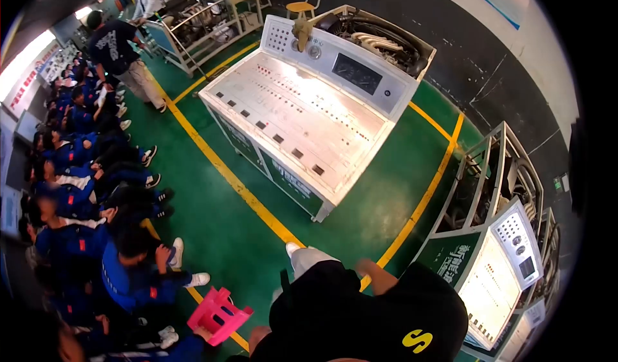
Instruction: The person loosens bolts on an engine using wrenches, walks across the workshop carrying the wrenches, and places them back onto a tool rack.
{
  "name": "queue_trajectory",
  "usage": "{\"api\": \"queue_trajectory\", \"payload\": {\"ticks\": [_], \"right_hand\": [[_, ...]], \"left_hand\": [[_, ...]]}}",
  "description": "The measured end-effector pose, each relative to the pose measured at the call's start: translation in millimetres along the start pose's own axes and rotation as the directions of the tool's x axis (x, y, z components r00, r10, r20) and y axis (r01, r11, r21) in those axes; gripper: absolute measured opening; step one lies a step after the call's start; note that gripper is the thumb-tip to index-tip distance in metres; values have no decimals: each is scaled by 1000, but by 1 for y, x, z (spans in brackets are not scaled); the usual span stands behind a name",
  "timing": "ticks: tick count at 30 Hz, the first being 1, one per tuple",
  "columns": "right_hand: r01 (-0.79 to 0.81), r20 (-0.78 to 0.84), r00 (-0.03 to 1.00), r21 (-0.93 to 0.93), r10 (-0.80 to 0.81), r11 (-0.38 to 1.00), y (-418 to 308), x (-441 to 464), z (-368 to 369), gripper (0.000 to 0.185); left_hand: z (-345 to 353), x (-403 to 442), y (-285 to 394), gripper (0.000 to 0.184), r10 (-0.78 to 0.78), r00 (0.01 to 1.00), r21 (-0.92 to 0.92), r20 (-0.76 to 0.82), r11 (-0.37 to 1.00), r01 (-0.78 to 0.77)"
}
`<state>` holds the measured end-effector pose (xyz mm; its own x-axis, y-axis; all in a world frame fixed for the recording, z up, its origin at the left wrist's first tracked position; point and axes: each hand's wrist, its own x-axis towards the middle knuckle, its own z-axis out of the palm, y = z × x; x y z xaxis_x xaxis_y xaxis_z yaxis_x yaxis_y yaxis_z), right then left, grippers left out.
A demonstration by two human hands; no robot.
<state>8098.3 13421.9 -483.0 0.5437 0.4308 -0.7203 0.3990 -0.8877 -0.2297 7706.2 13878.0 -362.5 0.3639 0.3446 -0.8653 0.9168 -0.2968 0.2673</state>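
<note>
My right hand (365, 267) is in front of my black shirt (360, 323), above the green floor. It is blurred, so its fingers cannot be made out, and nothing shows clearly in it. On my left side only a patch of skin (259, 337) shows beside the shirt; the fingers of my left hand are not visible. Nearest to that side is a pink plastic stool (221, 315). A hand touches the stool's lower edge, close to a blue sleeve; whose hand it is I cannot tell. My shoe (293, 249) stands near a yellow floor line.
Ahead stands a white training console (299, 114) with an engine (380, 37) behind its panel. More consoles (492, 278) and a metal frame line the right. Several people in blue (80, 194) sit along the left; a person in dark clothes (116, 50) stands farther back.
</note>
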Motion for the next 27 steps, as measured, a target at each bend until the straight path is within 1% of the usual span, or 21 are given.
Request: {"api": "queue_trajectory", "payload": {"ticks": [1, 2, 3, 4, 5, 6, 7, 8, 10, 12, 13, 15, 16, 18, 19, 22, 23, 24, 25, 26, 27], "right_hand": [[-274, 218, 954, 351, 206, 895, -73, 28, -108, 25], [16, -193, 981, 261, 36, 965, -120, 70, -157, 31], [135, -239, 969, 302, -62, 944, -177, 91, -234, 32], [282, -396, 903, 254, -166, 925, -225, 122, -285, 30], [376, -431, 870, 269, -239, 887, -270, 152, -334, 26], [412, -441, 862, 318, -252, 854, -311, 175, -381, 25], [464, -476, 826, 271, -302, 843, -349, 198, -424, 23], [482, -454, 826, 261, -334, 837, -380, 219, -463, 23], [489, -510, 807, 297, -296, 820, -432, 255, -528, 24], [508, -594, 758, 279, -270, 815, -455, 317, -557, 24], [492, -599, 761, 282, -249, 824, -464, 336, -570, 24], [263, -757, 649, 130, -75, 956, -472, 354, -584, 29], [237, -744, 666, 153, -46, 959, -479, 356, -578, 29], [15, -703, 700, 187, 124, 982, -475, 359, -588, 34], [-16, -692, 706, 201, 154, 979, -477, 365, -588, 34], [-134, -616, 704, 374, 354, 918, -480, 391, -595, 28], [-156, -609, 681, 421, 406, 893, -479, 402, -592, 27], [-243, -584, 661, 426, 470, 871, -482, 409, -595, 24], [-345, -515, 658, 441, 549, 828, -481, 417, -597, 31], [-452, -492, 607, 431, 624, 781, -480, 426, -595, 30], [-580, -386, 621, 360, 682, 731, -477, 433, -599, 28]], "left_hand": [[-39, -3, 4, 21, -98, 994, -305, -46, 949, 79], [-78, -4, 5, 21, -162, 984, -474, -76, 874, 107], [-114, -5, 5, 21, -204, 974, -561, -94, 819, 118], [-144, -6, 6, 20, -241, 965, -614, -106, 779, 127], [-170, 2, 7, 20, -260, 959, -644, -113, 754, 129], [-191, 14, 11, 20, -266, 958, -660, -108, 739, 131], [-223, 28, 20, 19, -277, 954, -675, -118, 726, 127], [-252, 49, 21, 19, -275, 953, -676, -123, 726, 122], [-318, 96, 37, 18, -263, 955, -678, -137, 727, 103], [-393, 144, 56, 18, -237, 959, -665, -157, 743, 75], [-427, 171, 67, 17, -218, 963, -657, -155, 751, 64], [-488, 228, 93, 17, -164, 977, -648, -135, 761, 38], [-515, 250, 104, 16, -144, 982, -651, -124, 759, 29], [-558, 303, 152, 16, -73, 994, -653, -81, 757, 3], [-581, 327, 178, 15, -28, 996, -662, -80, 749, -32], [-664, 390, 268, 14, 71, 990, -731, -120, 669, -136], [-695, 411, 292, 14, 98, 984, -750, -152, 637, -179], [-728, 432, 311, 14, 123, 975, -754, -186, 617, -222], [-758, 458, 320, 18, 160, 953, -717, -256, 630, -299], [-787, 470, 341, 19, 138, 959, -712, -248, 646, -277], [-818, 481, 357, 20, 99, 962, -710, -256, 656, -256]]}}
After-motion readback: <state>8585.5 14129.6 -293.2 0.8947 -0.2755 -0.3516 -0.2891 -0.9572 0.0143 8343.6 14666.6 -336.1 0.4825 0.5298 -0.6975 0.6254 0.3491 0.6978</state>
